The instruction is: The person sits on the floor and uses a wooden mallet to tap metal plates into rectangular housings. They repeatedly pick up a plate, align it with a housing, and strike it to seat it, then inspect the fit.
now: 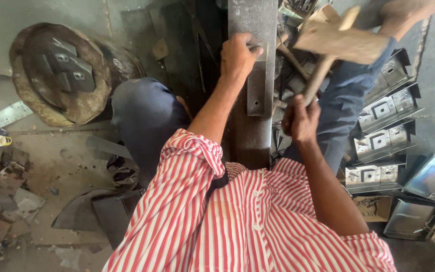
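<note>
Mallet first: wooden head, blurred, raised up high at the upper right, its handle running down into our right hand, which is wrapped tight round the lower end of the shaft. Left hand is closed over the top end of a narrow grey metal strip, thumb on the strip's face, fingers curled round its left edge. We see the strip lying lengthwise on a long dark steel beam that runs away from us between our knees; strip sits on the right half of the beam, with a small slot near its lower end. Mallet head hangs well apart from the strip, off to the right of it.

We wear a red-and-white striped shirt and blue trousers. Right of the right knee, a row of folded sheet-metal boxes with punched holes stacked on the floor. Upper left, a worn round stump with a few flat metal plates lying on top. Scrap sheet and rubble on the floor at the left. Small metal offcuts piled just right of the beam, partly hidden by the mallet handle.
</note>
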